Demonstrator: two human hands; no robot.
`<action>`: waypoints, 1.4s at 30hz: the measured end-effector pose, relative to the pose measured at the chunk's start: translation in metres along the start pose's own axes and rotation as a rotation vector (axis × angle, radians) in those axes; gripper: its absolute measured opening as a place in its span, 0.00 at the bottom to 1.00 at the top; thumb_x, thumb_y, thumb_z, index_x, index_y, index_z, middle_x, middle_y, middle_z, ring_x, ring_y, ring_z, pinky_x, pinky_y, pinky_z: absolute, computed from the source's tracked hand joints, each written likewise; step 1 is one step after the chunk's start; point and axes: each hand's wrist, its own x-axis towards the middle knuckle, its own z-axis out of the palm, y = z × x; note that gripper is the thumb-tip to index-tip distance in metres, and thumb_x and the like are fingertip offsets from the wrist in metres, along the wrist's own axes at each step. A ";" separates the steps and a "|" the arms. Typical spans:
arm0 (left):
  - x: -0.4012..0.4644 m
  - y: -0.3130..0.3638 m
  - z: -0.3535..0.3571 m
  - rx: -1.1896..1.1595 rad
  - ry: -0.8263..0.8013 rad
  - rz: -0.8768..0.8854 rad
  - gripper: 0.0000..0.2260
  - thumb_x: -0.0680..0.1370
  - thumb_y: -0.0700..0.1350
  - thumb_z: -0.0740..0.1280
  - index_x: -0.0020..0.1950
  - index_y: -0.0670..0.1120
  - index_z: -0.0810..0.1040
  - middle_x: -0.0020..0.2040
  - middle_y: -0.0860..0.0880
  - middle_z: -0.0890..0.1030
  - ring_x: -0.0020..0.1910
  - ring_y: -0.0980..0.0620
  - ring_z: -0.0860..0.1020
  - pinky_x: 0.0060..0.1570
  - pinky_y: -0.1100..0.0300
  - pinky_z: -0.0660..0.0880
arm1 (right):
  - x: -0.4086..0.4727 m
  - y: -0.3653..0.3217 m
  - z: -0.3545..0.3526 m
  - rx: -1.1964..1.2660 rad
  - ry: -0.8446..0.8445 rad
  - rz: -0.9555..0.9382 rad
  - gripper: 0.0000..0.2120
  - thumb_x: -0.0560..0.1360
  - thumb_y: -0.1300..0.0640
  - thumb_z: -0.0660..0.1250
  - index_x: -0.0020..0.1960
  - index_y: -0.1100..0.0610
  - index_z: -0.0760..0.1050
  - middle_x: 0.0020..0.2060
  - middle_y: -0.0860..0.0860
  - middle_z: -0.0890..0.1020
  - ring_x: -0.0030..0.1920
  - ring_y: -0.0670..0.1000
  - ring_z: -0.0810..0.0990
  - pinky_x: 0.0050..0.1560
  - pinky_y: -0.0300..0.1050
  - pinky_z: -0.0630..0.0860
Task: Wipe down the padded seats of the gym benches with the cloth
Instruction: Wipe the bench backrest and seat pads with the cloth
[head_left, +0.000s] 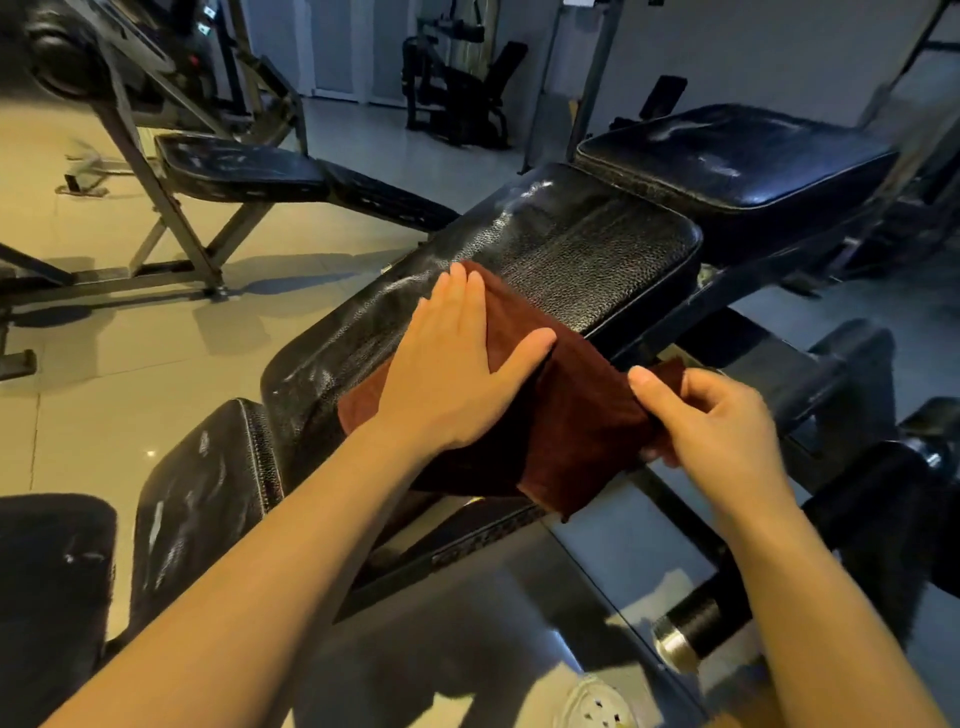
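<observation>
A dark red cloth (566, 415) lies across the near part of a long black padded seat (561, 254) and hangs over the seat's right edge. The left hand (462, 364) lies flat on the cloth, fingers straight and close together, pressing it onto the seat. The right hand (711, 421) is just off the seat's right edge, and its thumb and fingers pinch the hanging end of the cloth. A second black pad (737, 156) sits just past the far end of the seat. Another bench (244, 166) stands well to the left of the seat on the shiny tiled floor (130, 364)
</observation>
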 end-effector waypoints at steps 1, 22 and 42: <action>0.005 0.005 0.001 0.006 0.008 0.008 0.50 0.68 0.75 0.39 0.80 0.43 0.45 0.80 0.46 0.44 0.79 0.51 0.43 0.74 0.57 0.39 | 0.002 0.001 -0.001 -0.003 0.019 0.002 0.25 0.75 0.47 0.70 0.37 0.69 0.70 0.28 0.55 0.75 0.28 0.51 0.79 0.30 0.44 0.72; -0.040 0.014 -0.002 0.106 0.017 -0.055 0.49 0.71 0.76 0.43 0.79 0.42 0.45 0.80 0.44 0.46 0.79 0.48 0.45 0.75 0.57 0.42 | -0.007 -0.019 -0.015 0.025 -0.024 -0.037 0.20 0.75 0.48 0.69 0.31 0.58 0.71 0.24 0.47 0.72 0.29 0.47 0.74 0.35 0.51 0.74; 0.088 0.107 0.007 0.085 -0.049 0.246 0.36 0.81 0.63 0.51 0.79 0.40 0.47 0.80 0.41 0.47 0.79 0.45 0.46 0.76 0.51 0.44 | 0.021 0.003 -0.037 0.245 0.260 0.159 0.16 0.79 0.49 0.65 0.44 0.61 0.78 0.34 0.55 0.82 0.25 0.46 0.78 0.25 0.36 0.72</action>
